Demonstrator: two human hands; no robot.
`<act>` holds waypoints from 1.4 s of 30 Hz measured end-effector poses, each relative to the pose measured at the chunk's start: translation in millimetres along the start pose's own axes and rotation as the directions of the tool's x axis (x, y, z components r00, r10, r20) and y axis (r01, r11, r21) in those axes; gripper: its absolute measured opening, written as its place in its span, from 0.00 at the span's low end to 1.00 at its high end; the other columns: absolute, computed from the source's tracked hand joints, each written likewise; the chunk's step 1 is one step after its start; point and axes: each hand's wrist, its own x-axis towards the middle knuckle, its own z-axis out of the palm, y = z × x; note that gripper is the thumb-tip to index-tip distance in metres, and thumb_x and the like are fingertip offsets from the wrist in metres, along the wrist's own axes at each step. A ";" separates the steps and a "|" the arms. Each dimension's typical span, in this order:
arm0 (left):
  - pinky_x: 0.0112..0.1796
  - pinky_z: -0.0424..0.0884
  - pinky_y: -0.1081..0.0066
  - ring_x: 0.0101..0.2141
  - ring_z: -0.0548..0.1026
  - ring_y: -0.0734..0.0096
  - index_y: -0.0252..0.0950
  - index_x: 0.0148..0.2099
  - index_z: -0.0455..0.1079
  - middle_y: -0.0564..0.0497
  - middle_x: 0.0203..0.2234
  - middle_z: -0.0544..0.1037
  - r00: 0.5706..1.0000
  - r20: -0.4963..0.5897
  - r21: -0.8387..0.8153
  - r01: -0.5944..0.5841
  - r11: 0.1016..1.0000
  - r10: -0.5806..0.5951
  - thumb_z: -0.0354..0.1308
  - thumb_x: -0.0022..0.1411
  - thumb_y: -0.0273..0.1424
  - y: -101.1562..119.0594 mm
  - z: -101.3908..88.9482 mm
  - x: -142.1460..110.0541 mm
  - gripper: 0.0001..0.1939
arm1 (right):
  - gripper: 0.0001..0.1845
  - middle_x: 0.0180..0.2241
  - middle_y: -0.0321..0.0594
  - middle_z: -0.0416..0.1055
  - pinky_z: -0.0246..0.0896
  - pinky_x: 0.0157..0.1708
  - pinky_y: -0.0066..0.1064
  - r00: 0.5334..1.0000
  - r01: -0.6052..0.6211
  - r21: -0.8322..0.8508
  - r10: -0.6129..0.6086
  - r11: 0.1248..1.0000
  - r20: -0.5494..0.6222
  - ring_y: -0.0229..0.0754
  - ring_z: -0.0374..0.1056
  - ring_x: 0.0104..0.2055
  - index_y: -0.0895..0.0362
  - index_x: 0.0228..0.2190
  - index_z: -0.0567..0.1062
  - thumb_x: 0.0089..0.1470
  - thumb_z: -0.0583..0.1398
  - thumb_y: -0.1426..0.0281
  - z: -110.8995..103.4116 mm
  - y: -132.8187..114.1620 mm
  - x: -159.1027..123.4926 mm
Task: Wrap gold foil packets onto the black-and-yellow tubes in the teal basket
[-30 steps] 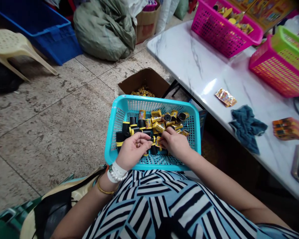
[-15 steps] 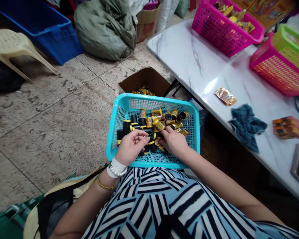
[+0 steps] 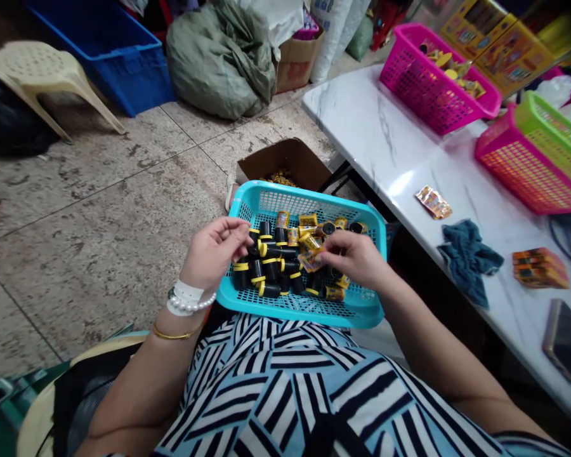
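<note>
Your left hand hangs over the left end of the turquoise basket, its fingers curled and the thumb close to the fingertips; whether anything thin sits between them, you cannot tell from here. Your right hand, above the right half of the basket, pinches a printed sleeve between thumb and fingertips, a light hold that probably suits a thin, flimsy piece. Inside the basket, black canisters with yellow rims fill the left and middle, while yellow-wrapped canisters lie mostly toward its far right side, an arrangement that seems to keep the two kinds apart. The basket sits close against your striped clothing, likely so both hands reach in without stretching. The cardboard box stands just beyond the basket; the worktop lies to the basket's right, carrying a blue cloth.

Half a second earlier, both your hands are down in the middle of the basket, near each other. Now the left is drawn away toward the basket's left end, the sleeve shows clearly at your right fingertips, and more black canisters are uncovered between the hands.
</note>
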 end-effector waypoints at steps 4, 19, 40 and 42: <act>0.38 0.72 0.72 0.38 0.75 0.69 0.35 0.42 0.75 0.46 0.38 0.79 0.953 -0.219 0.223 -0.160 0.962 0.209 0.67 0.53 0.40 -15.0 -22.5 24.5 0.18 | 0.08 0.26 0.33 0.71 0.55 0.30 0.27 0.993 0.121 0.087 -0.122 0.989 0.005 0.34 0.63 0.28 0.58 0.25 0.76 0.51 0.66 0.67 11.8 -32.9 53.3; 0.45 0.74 0.63 0.40 0.79 0.63 0.34 0.51 0.72 0.46 0.41 0.82 0.999 -0.011 -0.235 0.047 0.971 -0.051 0.69 0.50 0.39 -39.8 -9.1 9.2 0.27 | 0.05 0.23 0.34 0.75 0.58 0.30 0.25 0.996 0.086 -0.100 -0.087 0.991 -0.005 0.36 0.68 0.27 0.58 0.25 0.78 0.48 0.67 0.70 79.4 -50.3 96.5; 0.37 0.73 0.68 0.35 0.77 0.65 0.39 0.39 0.79 0.48 0.35 0.81 0.920 0.031 0.393 -0.370 0.842 0.391 0.58 0.64 0.34 14.8 52.2 -37.2 0.08 | 0.08 0.29 0.39 0.75 0.67 0.38 0.35 0.924 0.136 0.501 0.073 0.854 -0.374 0.41 0.71 0.34 0.53 0.24 0.81 0.52 0.65 0.66 13.5 -32.7 18.5; 0.37 0.74 0.68 0.35 0.78 0.65 0.39 0.40 0.80 0.47 0.35 0.82 0.919 0.062 0.406 -0.380 0.831 0.390 0.59 0.64 0.33 9.6 56.1 -38.5 0.09 | 0.07 0.28 0.38 0.75 0.66 0.36 0.34 0.936 0.130 0.503 0.061 0.854 -0.345 0.41 0.70 0.33 0.53 0.25 0.82 0.53 0.65 0.66 16.4 -33.2 13.2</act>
